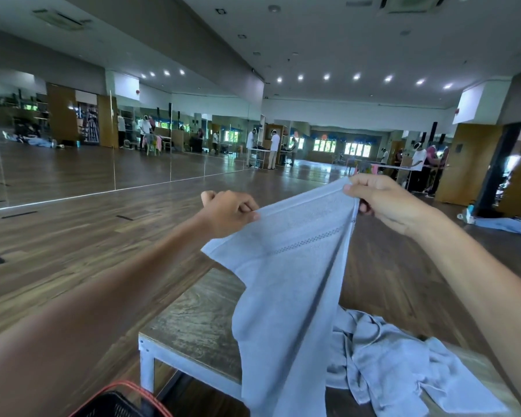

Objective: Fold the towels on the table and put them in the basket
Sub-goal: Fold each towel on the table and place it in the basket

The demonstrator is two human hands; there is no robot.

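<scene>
I hold a light blue towel [289, 284] up in the air in front of me. My left hand [229, 210] pinches its top edge at the left corner. My right hand [382, 200] pinches the same top edge at the right corner. The towel hangs down over the wooden table [193, 323], its lower part reaching the bottom of the view. More light blue towels [388, 356] lie crumpled in a heap on the table at the right. A dark basket with a red rim [118, 401] shows at the bottom left, beside the table.
The table has a white metal frame [146, 365] and stands on a wooden floor. A mirror wall runs along the left. Other people stand at tables far across the hall. Cloth lies on the floor [506, 225] at the right.
</scene>
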